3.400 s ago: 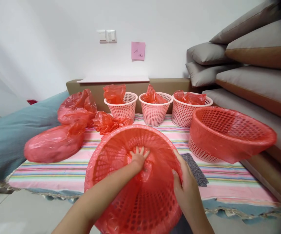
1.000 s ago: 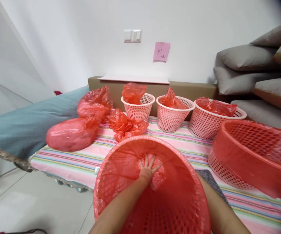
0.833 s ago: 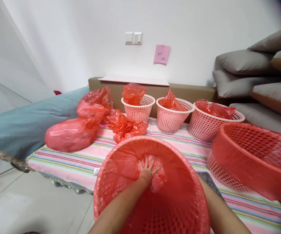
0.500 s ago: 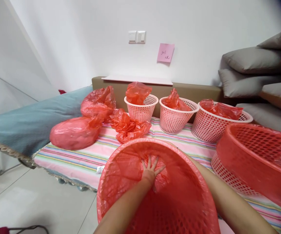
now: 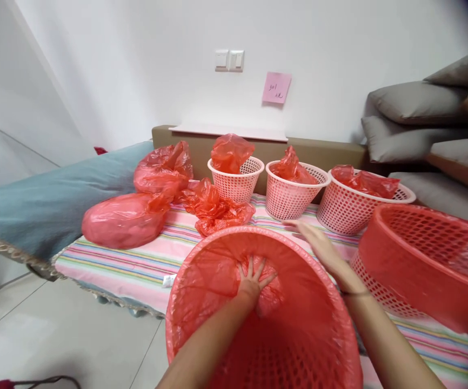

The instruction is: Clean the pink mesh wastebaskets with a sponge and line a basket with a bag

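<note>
A basket [image 5: 247, 231] lined with a thin red plastic bag [image 5: 299, 308] is tilted with its mouth toward me. My left hand [image 5: 254, 278] reaches inside it, fingers spread against the bag at the bottom. My right hand [image 5: 319, 246] is outside, just beyond the basket's upper right rim, with its fingers stretched out; it is slightly blurred. I cannot tell whether it touches the basket. To the right stands another basket [image 5: 424, 265] with a red bag folded over its rim.
Along the back stand three pink perforated baskets [image 5: 286, 200] with crumpled red bags in them. Red plastic bundles [image 5: 124, 221] and a loose red bag [image 5: 218, 208] lie on the striped cloth [image 5: 136, 265]. Grey cushions [image 5: 420, 102] are piled at right.
My right hand has come up from behind the lined basket into view beside its rim. My left hand stays spread inside. The basket has shifted slightly.
</note>
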The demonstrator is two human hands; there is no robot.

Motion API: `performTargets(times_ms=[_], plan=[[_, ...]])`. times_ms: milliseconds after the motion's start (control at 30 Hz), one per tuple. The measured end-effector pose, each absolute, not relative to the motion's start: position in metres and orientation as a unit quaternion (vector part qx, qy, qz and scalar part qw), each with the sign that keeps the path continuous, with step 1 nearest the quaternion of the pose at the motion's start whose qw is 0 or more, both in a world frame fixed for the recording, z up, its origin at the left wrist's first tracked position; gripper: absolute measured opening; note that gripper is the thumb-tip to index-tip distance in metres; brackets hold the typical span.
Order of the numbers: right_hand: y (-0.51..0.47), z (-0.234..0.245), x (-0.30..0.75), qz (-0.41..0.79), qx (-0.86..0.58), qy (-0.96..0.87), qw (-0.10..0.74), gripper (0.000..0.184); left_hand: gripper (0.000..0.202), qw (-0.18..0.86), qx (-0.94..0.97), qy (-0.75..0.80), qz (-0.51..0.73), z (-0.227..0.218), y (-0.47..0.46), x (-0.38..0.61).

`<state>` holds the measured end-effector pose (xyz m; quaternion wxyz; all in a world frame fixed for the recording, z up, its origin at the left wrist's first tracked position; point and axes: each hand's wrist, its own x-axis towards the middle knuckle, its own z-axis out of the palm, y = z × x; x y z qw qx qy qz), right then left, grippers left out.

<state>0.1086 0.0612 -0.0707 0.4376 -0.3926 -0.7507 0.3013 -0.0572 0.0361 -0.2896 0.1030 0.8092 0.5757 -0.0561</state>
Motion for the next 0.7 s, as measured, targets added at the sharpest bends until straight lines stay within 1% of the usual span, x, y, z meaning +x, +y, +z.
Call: performTargets(times_ms=[67, 100, 167, 200, 300, 367, 433, 500, 567, 700], plan=[[0.026, -0.071, 0.136, 0.308, -0.405, -0.733, 0.451, 0.043, 0.142, 0.094, 0.808, 0.578, -0.059, -0.284, 0.035, -0.056], [0.004, -0.073, 0.148, 0.294, -0.418, -0.721, 0.467, 0.04, 0.143, 0.089, 0.808, 0.579, -0.06, -0.281, 0.035, -0.054], [-0.043, -0.08, 0.164, 0.236, -0.432, -0.733, 0.469, 0.039, 0.14, 0.079, 0.808, 0.58, -0.063, -0.275, 0.035, -0.051], [-0.065, -0.086, 0.166, 0.207, -0.443, -0.74, 0.461, 0.04, 0.138, 0.075, 0.809, 0.58, -0.067, -0.273, 0.036, -0.048], [-0.115, -0.108, 0.161, 0.131, -0.482, -0.74, 0.451, 0.053, 0.136, 0.066, 0.808, 0.581, -0.076, -0.265, 0.036, -0.042], [-0.131, -0.12, 0.153, 0.093, -0.506, -0.722, 0.462, 0.059, 0.139, 0.06, 0.808, 0.581, -0.077, -0.258, 0.035, -0.04], [-0.139, -0.128, 0.148, 0.058, -0.511, -0.718, 0.469, 0.062, 0.14, 0.058, 0.808, 0.581, -0.074, -0.25, 0.033, -0.039], [-0.142, -0.128, 0.147, 0.038, -0.512, -0.72, 0.468, 0.059, 0.138, 0.058, 0.811, 0.578, -0.074, -0.241, 0.03, -0.039], [-0.144, -0.123, 0.15, 0.037, -0.515, -0.718, 0.466, 0.052, 0.134, 0.06, 0.813, 0.574, -0.076, -0.23, 0.028, -0.04], [-0.145, -0.115, 0.157, 0.042, -0.512, -0.727, 0.455, 0.045, 0.123, 0.092, 0.806, 0.577, -0.09, -0.206, 0.027, -0.037]])
